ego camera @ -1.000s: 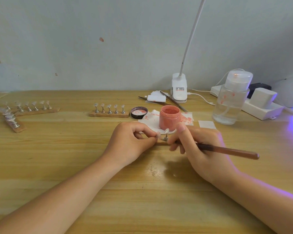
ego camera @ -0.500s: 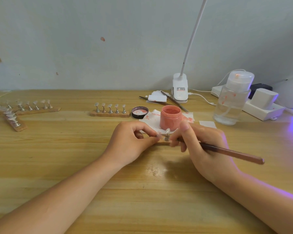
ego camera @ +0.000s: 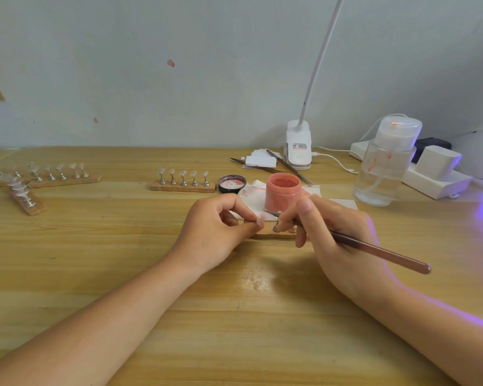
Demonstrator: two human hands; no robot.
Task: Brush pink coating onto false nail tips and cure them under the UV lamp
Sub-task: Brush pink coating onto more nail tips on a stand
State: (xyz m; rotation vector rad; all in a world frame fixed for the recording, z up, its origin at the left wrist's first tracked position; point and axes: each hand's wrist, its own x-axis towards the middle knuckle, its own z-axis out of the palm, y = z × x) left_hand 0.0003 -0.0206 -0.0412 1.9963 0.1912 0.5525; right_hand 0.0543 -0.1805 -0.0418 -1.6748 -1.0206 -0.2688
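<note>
Pinched in the left hand [ego camera: 218, 227], a nail tip [ego camera: 260, 220] sits at frame center on the table [ego camera: 123, 260]; the right hand [ego camera: 338, 235] has a pencil grip on the brush [ego camera: 374, 249]. Its bristles point toward the open pink jar [ego camera: 282, 192] just behind, so a careless stroke could probably smear the fingers or knock the tip loose.

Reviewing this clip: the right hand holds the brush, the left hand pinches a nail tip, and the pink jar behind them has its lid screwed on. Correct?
Not quite. The head view shows the pink jar open; its lid lies beside it on the table. The right hand does hold the brush, and the left hand pinches a nail tip.
</note>
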